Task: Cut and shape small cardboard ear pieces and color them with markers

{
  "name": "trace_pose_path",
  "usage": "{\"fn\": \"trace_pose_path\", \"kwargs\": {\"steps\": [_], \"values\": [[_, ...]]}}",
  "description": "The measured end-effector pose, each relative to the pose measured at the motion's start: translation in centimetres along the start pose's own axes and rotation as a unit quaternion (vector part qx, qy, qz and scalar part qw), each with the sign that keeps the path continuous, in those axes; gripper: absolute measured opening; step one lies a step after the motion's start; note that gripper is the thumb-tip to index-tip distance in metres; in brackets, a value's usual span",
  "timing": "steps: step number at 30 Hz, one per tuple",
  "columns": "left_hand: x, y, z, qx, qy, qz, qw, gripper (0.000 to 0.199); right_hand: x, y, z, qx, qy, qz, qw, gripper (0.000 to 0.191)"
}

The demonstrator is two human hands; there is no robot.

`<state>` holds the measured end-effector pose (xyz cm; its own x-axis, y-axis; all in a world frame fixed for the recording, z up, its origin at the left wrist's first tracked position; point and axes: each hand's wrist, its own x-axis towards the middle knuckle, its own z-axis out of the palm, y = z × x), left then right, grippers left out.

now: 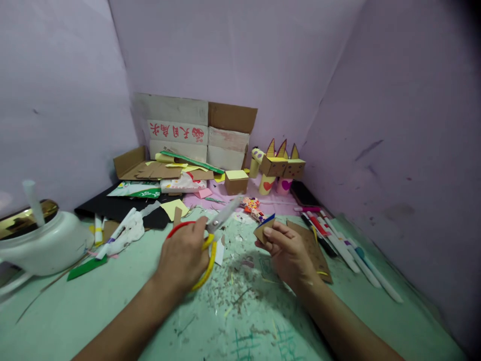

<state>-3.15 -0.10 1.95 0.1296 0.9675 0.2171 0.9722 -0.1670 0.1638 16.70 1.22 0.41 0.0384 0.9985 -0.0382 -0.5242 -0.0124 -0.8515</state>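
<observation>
Red Chinese characters [176,130] mark the white carton [178,108] ahead; your left hand [183,253] is curled round the scissors [222,215], your right hand [288,251] pinches a small cardboard piece [261,232].

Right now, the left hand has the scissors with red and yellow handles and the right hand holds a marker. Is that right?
Not quite: the right hand holds a small cardboard piece with a blue edge, not a marker, as the head view shows. The left hand does have the scissors with red and yellow handles.
</observation>
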Motion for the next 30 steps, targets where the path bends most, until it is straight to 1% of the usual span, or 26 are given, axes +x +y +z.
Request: {"fn": "trace_pose_path", "kwargs": {"steps": [2, 4, 6, 9, 10, 11, 12, 13, 14, 15, 16, 17, 18, 19, 20, 21, 22, 24, 30], "values": [[0.6, -0.8, -0.3, 0.032, -0.019, -0.075, 0.996, 0.033, 0.2, 0.0, 0.1, 0.005, -0.008, 0.037, 0.999, 0.020], [1.1, -1.7, -0.3, 0.049, -0.055, -0.115, 0.991, 0.031, 0.2, 0.2, 0.2, 0.002, -0.014, 0.064, 0.998, 0.021], [1.4, -2.5, -0.2, 0.054, -0.075, -0.127, 0.988, 0.032, 0.1, 0.5, 0.3, -0.008, -0.018, 0.078, 0.997, 0.022], [1.6, -3.5, -0.3, 0.048, -0.092, -0.128, 0.986, 0.033, -0.1, 1.0, 0.2, -0.046, -0.038, 0.072, 0.996, 0.020], [1.6, -3.6, -0.3, 0.048, -0.089, -0.130, 0.986, 0.033, -0.2, 1.1, 0.1, -0.064, -0.047, 0.065, 0.995, 0.019], [1.6, -3.6, -0.4, 0.043, -0.072, -0.131, 0.988, 0.032, -0.3, 1.3, 0.1, -0.084, -0.055, 0.056, 0.993, 0.017], [1.6, -3.5, -0.6, 0.025, -0.043, -0.129, 0.990, 0.030, -0.3, 1.4, 0.1, -0.104, -0.065, 0.048, 0.991, 0.016], [1.5, -3.2, -0.7, -0.015, -0.014, -0.124, 0.992, 0.029, -0.4, 1.5, 0.0, -0.124, -0.073, 0.041, 0.989, 0.015], [1.4, -2.7, -0.7, -0.078, 0.006, -0.114, 0.990, 0.027, -0.4, 1.5, 0.0, -0.141, -0.080, 0.037, 0.986, 0.014], [1.2, -2.2, -0.7, -0.162, 0.008, -0.100, 0.982, 0.024, -0.4, 1.6, 0.0, -0.154, -0.085, 0.036, 0.984, 0.014], [1.0, -1.4, -0.6, -0.261, -0.020, -0.088, 0.961, 0.023, -0.5, 1.6, 0.1, -0.164, -0.089, 0.037, 0.982, 0.013], [0.8, -0.6, -0.5, -0.355, -0.066, -0.077, 0.930, 0.021, -0.5, 1.7, 0.1, -0.171, -0.095, 0.040, 0.980, 0.013], [0.6, 0.2, -0.3, -0.432, -0.115, -0.074, 0.891, 0.021, -0.5, 1.7, 0.1, -0.175, -0.104, 0.042, 0.978, 0.013], [0.4, 1.0, -0.1, -0.490, -0.148, -0.076, 0.856, 0.022, -0.5, 1.7, 0.2, -0.177, -0.116, 0.043, 0.976, 0.012], [0.2, 1.7, 0.1, -0.526, -0.158, -0.084, 0.831, 0.021, -0.5, 1.8, 0.2, -0.179, -0.128, 0.045, 0.975, 0.012], [0.1, 2.3, 0.3, -0.546, -0.163, -0.090, 0.817, 0.019, -0.6, 1.9, 0.2, -0.179, -0.137, 0.047, 0.973, 0.012], [0.0, 2.8, 0.5, -0.558, -0.156, -0.097, 0.809, 0.017, -0.6, 2.0, 0.2, -0.179, -0.142, 0.051, 0.972, 0.012], [-0.1, 3.2, 0.7, -0.564, -0.143, -0.108, 0.806, 0.015, -0.6, 2.2, 0.2, -0.179, -0.142, 0.060, 0.972, 0.011], [0.1, 2.8, 0.8, -0.569, -0.142, -0.121, 0.801, 0.011, -0.7, 2.5, 0.4, -0.160, -0.144, 0.071, 0.974, 0.010]]}}
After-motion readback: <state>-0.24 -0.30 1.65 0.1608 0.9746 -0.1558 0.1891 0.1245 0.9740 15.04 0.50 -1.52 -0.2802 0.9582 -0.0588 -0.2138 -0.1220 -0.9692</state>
